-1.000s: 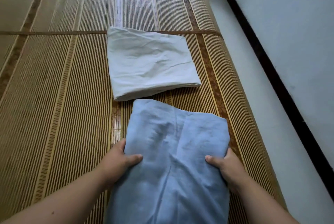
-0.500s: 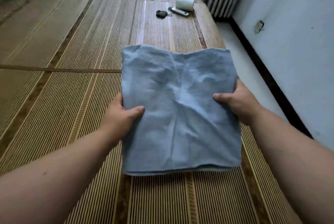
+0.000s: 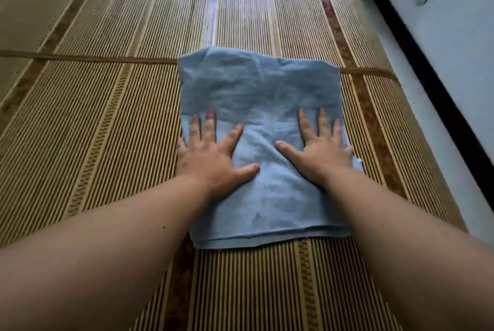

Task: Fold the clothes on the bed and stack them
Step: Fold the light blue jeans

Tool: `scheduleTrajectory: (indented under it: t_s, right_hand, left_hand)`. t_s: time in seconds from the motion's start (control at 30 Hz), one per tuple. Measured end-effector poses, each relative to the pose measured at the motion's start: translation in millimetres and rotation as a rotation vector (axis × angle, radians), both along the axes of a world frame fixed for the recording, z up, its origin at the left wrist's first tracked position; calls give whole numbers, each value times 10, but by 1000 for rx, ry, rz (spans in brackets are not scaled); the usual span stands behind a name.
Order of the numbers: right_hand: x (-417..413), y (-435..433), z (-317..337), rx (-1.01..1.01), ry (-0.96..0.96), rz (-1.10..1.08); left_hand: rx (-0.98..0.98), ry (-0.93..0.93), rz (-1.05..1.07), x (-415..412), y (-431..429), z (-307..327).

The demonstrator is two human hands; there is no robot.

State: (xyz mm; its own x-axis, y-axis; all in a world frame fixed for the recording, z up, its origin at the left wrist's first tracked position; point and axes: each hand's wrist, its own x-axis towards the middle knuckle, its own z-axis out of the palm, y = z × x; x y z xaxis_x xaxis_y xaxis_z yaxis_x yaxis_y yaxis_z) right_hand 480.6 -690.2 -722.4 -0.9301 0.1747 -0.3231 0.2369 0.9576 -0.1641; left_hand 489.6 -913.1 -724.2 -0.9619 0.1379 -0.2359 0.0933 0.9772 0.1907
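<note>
Two bare hands, the left hand [image 3: 211, 155] and the right hand [image 3: 322, 152], press flat with spread fingers on the folded blue garment [image 3: 262, 90], which lies on the striped bed mat [image 3: 107, 122] over its brown band [image 3: 80, 58], near the mat's right edge.

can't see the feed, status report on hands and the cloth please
Left hand and right hand flat, fingers spread, pressing folded light blue cloth. Cloth lies on striped bamboo mat. Nothing in the way.
</note>
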Motion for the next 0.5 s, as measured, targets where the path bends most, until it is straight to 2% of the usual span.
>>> scheduleTrajectory:
  t_s: [0.13,0.3,0.47,0.5]
  right_hand:
    - [-4,4,50,-64,-42,7]
    - [358,39,236,-21,-197,96]
    - [912,-35,655,-14,-391,201]
    - [1042,-107,826,-1,-370,234]
  left_hand:
    - [-1,-71,-2,-90,-16,-10]
    - [-43,-288,-44,-67,-61,225]
    - [-30,-563,-154,444,-131,695]
    - [-33,-522,-198,611,-155,864]
